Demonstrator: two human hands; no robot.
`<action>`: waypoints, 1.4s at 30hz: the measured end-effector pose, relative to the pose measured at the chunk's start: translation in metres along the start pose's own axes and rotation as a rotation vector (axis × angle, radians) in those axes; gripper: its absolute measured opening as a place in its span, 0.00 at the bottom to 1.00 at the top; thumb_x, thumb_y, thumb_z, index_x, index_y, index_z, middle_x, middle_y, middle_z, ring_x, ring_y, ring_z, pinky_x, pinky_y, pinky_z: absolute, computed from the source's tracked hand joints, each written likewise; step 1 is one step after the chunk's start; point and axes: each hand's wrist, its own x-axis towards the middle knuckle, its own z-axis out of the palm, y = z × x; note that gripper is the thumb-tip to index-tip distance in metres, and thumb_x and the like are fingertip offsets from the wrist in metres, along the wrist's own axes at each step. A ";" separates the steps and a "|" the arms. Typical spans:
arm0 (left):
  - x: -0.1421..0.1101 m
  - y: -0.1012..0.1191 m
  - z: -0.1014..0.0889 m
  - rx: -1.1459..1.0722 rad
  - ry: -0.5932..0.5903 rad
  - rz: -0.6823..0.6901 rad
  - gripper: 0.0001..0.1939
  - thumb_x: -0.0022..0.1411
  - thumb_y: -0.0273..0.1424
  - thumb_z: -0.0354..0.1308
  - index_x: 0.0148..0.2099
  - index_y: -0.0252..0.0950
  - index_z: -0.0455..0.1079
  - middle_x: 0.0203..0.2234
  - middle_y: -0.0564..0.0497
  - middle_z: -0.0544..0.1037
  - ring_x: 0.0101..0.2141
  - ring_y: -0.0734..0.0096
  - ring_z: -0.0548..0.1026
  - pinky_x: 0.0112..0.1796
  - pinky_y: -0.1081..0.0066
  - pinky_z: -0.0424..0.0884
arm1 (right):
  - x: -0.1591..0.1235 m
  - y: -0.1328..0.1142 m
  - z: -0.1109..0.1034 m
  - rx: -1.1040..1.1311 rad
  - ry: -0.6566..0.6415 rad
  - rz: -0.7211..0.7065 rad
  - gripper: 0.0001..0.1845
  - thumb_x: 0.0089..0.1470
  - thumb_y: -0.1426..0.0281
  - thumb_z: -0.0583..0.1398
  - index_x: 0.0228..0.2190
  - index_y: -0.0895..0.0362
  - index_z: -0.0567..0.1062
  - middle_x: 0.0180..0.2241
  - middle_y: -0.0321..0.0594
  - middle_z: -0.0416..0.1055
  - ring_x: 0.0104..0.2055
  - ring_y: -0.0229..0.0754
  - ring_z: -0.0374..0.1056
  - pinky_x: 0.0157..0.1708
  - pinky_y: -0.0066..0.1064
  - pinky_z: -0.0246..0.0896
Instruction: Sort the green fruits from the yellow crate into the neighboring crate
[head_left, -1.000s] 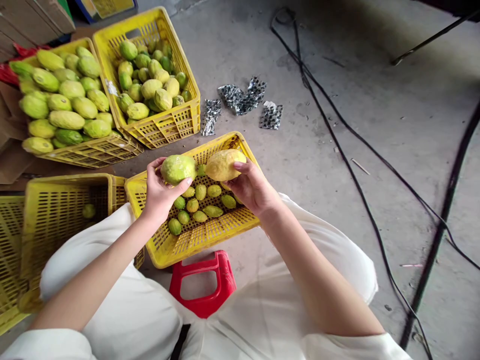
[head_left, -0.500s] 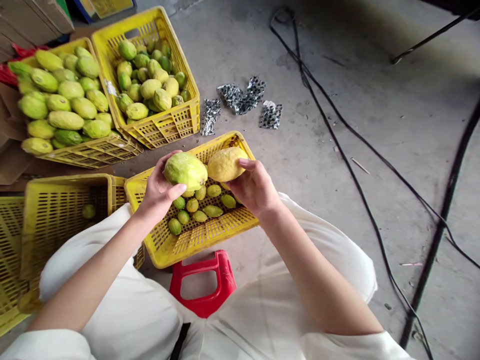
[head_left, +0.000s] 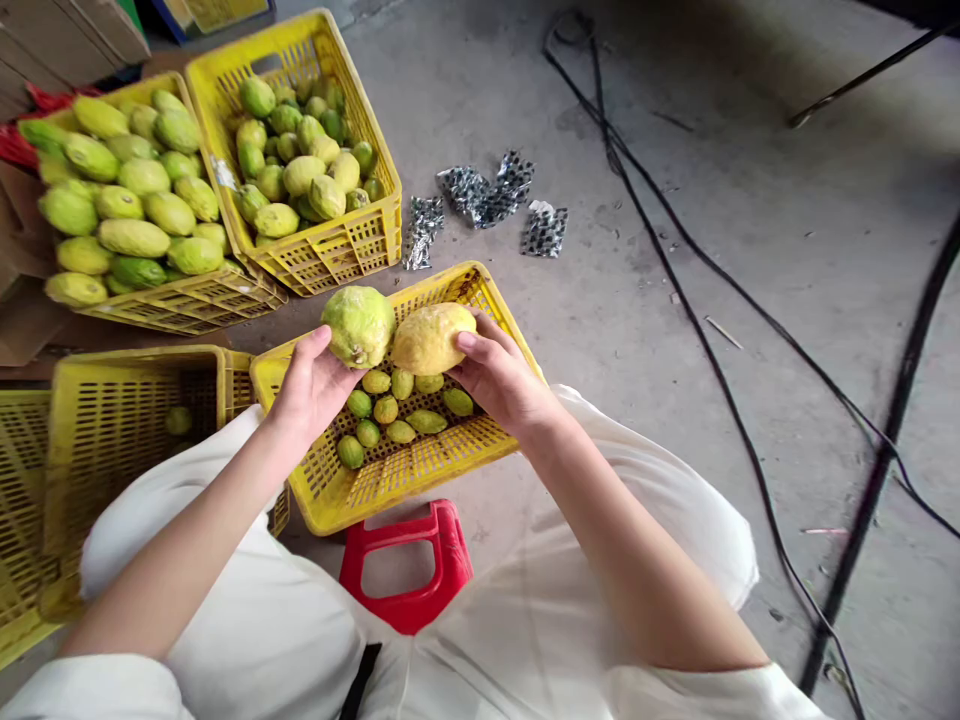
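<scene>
My left hand (head_left: 315, 385) grips a large green fruit (head_left: 358, 325). A yellower fruit (head_left: 431, 338) sits in my right hand (head_left: 499, 380), fingers closed round it. The two fruits touch each other above a yellow crate (head_left: 409, 470) between my knees. That crate holds several small green and yellow fruits (head_left: 397, 410) on its bottom.
Two yellow crates full of green fruits (head_left: 131, 215) (head_left: 304, 165) stand at the far left. Another yellow crate (head_left: 112, 430) at my left holds one small fruit. A red stool (head_left: 409, 570) is under me. Crumpled foil wrappers (head_left: 484, 200) and black cables (head_left: 712, 300) lie on the concrete floor.
Both hands have turned their fruits and brought them together until they touch. The green fruit rose a little and rotated in my left hand.
</scene>
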 end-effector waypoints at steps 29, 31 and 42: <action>-0.006 -0.005 -0.006 0.116 -0.123 -0.217 0.28 0.53 0.39 0.72 0.56 0.37 0.76 0.49 0.42 0.86 0.55 0.49 0.83 0.54 0.52 0.84 | 0.008 0.001 -0.002 0.006 0.182 0.059 0.27 0.37 0.56 0.78 0.36 0.50 0.75 0.37 0.31 0.76 0.41 0.40 0.72 0.37 0.29 0.68; -0.007 -0.003 -0.005 0.112 -0.134 -0.238 0.28 0.53 0.39 0.72 0.55 0.36 0.75 0.48 0.41 0.86 0.52 0.50 0.84 0.52 0.54 0.84 | 0.007 0.000 -0.002 0.007 0.158 0.068 0.26 0.38 0.57 0.77 0.37 0.50 0.75 0.38 0.32 0.77 0.43 0.41 0.73 0.40 0.30 0.70; -0.009 0.003 -0.004 0.095 -0.153 -0.300 0.29 0.43 0.38 0.78 0.47 0.34 0.76 0.38 0.46 0.85 0.36 0.64 0.82 0.38 0.69 0.82 | 0.007 0.004 -0.003 -0.042 0.102 0.012 0.28 0.40 0.59 0.74 0.44 0.47 0.75 0.43 0.33 0.79 0.53 0.49 0.74 0.52 0.40 0.73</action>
